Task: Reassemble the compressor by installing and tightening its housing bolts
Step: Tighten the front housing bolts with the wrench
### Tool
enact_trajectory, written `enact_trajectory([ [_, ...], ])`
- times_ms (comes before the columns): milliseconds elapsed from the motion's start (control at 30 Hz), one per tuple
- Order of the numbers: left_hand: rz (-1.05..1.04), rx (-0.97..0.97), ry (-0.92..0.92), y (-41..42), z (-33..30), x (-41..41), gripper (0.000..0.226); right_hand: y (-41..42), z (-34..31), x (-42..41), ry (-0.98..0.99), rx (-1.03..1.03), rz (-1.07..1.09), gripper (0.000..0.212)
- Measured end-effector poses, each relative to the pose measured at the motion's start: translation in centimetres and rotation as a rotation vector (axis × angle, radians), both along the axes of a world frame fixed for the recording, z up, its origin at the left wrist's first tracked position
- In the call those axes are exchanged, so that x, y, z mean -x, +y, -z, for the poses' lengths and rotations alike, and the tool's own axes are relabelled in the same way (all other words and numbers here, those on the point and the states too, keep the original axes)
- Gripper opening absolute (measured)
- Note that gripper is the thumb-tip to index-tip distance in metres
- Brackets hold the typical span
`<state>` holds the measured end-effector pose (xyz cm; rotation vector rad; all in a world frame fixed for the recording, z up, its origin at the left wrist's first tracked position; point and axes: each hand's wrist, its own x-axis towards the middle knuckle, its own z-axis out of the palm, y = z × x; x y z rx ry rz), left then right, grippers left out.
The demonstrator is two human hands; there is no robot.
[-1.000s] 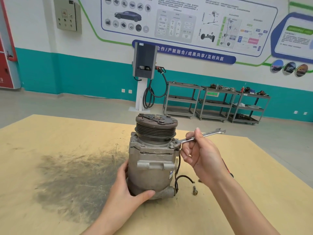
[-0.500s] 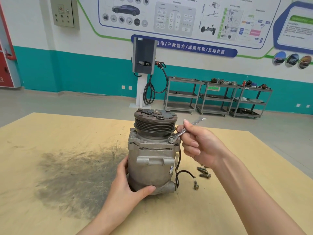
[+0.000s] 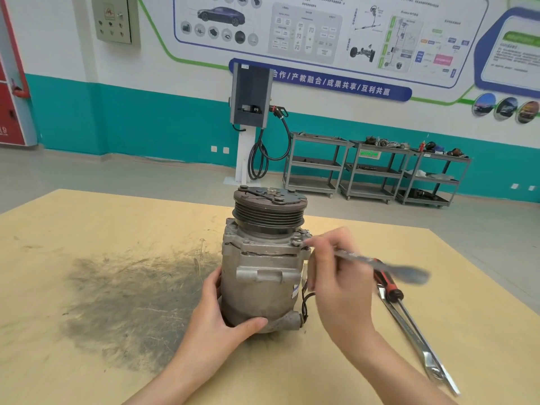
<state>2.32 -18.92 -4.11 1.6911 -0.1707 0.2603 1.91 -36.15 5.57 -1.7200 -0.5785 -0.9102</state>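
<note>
A grey compressor (image 3: 263,276) stands upright on the wooden table (image 3: 87,229), its grooved pulley (image 3: 268,213) on top. My left hand (image 3: 222,323) grips its lower body from the front left, thumb across the base. My right hand (image 3: 339,276) holds a small wrench (image 3: 382,267), blurred by motion. The wrench's head sits on a housing bolt (image 3: 297,240) at the upper right flange, and its handle points right and toward me.
A red-and-black screwdriver (image 3: 388,283) and a long wrench (image 3: 420,346) lie on the table to the right. A dark smear (image 3: 131,293) covers the table on the left. Grey shelf carts (image 3: 377,171) and a charging post (image 3: 251,124) stand by the far wall.
My right hand has swung the wrench handle from pointing back-right round toward me, turning on the bolt. The camera has tilted, and the loose bolts beside the compressor are now behind my right hand.
</note>
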Motion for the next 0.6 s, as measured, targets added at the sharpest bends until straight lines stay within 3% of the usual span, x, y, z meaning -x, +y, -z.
enact_trajectory([
  [67,0.006,0.004,-0.005,0.0,0.0,0.0,0.102,0.3,-0.3,0.7,-0.135,0.308,0.208,0.021],
  [133,0.008,0.007,-0.008,-0.1,0.0,-0.1,0.102,0.3,-0.7,1.1,-0.136,0.431,0.307,0.014],
  [233,0.014,0.013,-0.001,0.0,0.0,-0.1,0.100,0.1,-1.5,1.3,0.027,0.219,0.124,0.031],
  [333,0.014,0.016,-0.001,0.1,0.1,-0.1,0.099,-0.6,-2.6,0.8,0.053,-0.025,-0.011,0.034],
  [433,0.007,0.009,0.004,0.1,0.1,-0.1,0.100,-1.8,-3.2,-0.4,0.270,-0.281,-0.203,0.045],
  [600,0.000,0.004,0.001,0.1,0.1,0.0,0.097,-2.7,-2.9,-2.3,0.607,-0.456,-0.357,0.046],
])
